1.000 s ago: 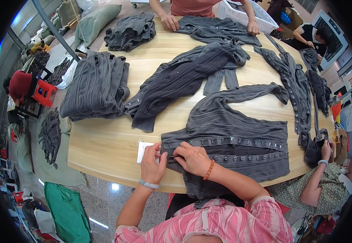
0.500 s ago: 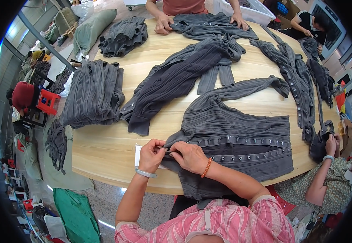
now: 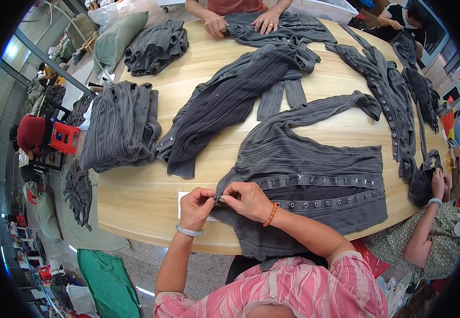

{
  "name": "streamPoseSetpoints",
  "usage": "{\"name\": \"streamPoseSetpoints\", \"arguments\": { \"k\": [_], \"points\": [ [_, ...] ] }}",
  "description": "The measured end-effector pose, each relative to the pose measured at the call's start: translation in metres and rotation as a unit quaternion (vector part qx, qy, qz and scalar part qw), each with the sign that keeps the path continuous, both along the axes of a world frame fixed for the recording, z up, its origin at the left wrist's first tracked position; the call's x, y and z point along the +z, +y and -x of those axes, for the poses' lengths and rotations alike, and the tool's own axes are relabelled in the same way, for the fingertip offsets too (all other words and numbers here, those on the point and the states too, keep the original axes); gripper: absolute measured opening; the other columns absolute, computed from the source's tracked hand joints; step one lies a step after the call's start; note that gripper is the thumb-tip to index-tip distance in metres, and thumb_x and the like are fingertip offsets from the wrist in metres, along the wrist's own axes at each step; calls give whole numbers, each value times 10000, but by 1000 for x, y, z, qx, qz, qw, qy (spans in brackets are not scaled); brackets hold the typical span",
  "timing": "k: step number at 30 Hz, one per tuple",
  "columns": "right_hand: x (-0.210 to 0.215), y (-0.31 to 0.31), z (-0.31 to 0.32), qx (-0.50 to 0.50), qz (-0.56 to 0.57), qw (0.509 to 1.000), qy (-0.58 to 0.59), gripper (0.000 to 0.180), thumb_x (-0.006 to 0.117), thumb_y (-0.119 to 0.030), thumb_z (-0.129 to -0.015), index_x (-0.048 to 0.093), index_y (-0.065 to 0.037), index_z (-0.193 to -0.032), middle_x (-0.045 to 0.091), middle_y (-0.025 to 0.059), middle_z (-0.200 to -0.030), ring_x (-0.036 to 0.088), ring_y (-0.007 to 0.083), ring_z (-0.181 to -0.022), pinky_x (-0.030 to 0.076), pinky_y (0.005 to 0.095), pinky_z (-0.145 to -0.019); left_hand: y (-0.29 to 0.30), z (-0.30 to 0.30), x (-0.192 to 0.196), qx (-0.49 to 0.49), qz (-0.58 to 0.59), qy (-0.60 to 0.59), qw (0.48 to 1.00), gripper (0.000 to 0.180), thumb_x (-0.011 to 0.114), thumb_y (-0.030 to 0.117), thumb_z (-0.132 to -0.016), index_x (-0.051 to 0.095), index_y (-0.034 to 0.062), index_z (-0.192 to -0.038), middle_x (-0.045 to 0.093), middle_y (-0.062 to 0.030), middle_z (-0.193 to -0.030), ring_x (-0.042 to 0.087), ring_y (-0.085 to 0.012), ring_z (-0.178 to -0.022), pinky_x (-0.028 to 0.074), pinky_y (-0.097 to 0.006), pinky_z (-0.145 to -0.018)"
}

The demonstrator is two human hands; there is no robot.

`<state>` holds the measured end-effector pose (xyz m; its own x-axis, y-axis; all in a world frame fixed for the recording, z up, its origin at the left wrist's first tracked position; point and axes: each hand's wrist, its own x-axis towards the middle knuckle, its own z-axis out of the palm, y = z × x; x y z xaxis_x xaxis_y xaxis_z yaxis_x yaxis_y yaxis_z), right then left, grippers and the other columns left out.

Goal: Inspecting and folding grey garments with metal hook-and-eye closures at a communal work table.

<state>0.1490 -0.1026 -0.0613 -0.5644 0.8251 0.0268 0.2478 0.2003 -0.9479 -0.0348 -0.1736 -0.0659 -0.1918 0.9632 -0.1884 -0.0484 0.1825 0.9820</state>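
Observation:
A dark grey ribbed cardigan lies in front of me, one sleeve stretched toward the far right. Its front is partly parted, with a row of hook-like fasteners along one edge and round eyelets along the other. At the neck end, my left hand pinches the collar edge between thumb and fingers. Close beside it, my right hand pinches the same edge, fingertips nearly touching the left ones. The exact fastener between them is hidden. A white sheet lies partly under my left hand.
A folded stack of grey garments stands at the left, a crumpled pile behind it. Another cardigan lies across the middle. Opposite, a co-worker's hands rest on a garment. At the right, another person's hand holds dark cloth.
My hands stay pinched at the collar, with only slight finger movement. Across the table, the co-worker's hand on the right has moved inward over the garment. The whole view has shifted slightly.

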Motion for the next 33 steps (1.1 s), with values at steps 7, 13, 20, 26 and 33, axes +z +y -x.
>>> {"name": "streamPoseSetpoints", "arguments": {
  "k": [7,13,20,26,33],
  "points": [
    [8,10,0,16,233,972,19,226,751,-180,-841,696,40,-840,705,97,-704,659,112,-625,517,282,-569,8,4,3,-16,14,1,1000,120,655,-50,-849,688,-28,-963,683,-12,-847,607,-53,-735,504,-201,-667],
    [-8,2,0,-27,28,997,70,188,740,-178,-834,680,-1,-814,683,126,-723,674,182,-639,524,319,-596,11,1,-3,-9,-14,77,997,99,677,-5,-834,697,-20,-930,686,-14,-813,613,-61,-720,511,-214,-659],
    [-15,-2,-1,4,38,997,64,189,736,-194,-881,693,-10,-876,689,24,-714,607,50,-642,506,241,-589,5,0,-14,8,-22,3,1000,109,694,-44,-815,685,-30,-923,696,-29,-838,628,-67,-724,515,-206,-665],
    [3,1,-7,39,183,981,43,262,747,-262,-884,700,-5,-870,651,3,-661,587,60,-541,471,230,-498,-3,4,-10,-29,-24,-41,998,152,693,-105,-801,683,-47,-941,710,-78,-866,660,-111,-747,543,-236,-690],
    [-9,-6,1,8,-121,991,-59,259,707,-284,-851,647,-37,-797,663,141,-754,671,321,-716,524,414,-628,2,13,3,21,64,5,998,90,685,-24,-844,677,-3,-931,677,-27,-822,609,-81,-705,512,-232,-643]
  ]
}}
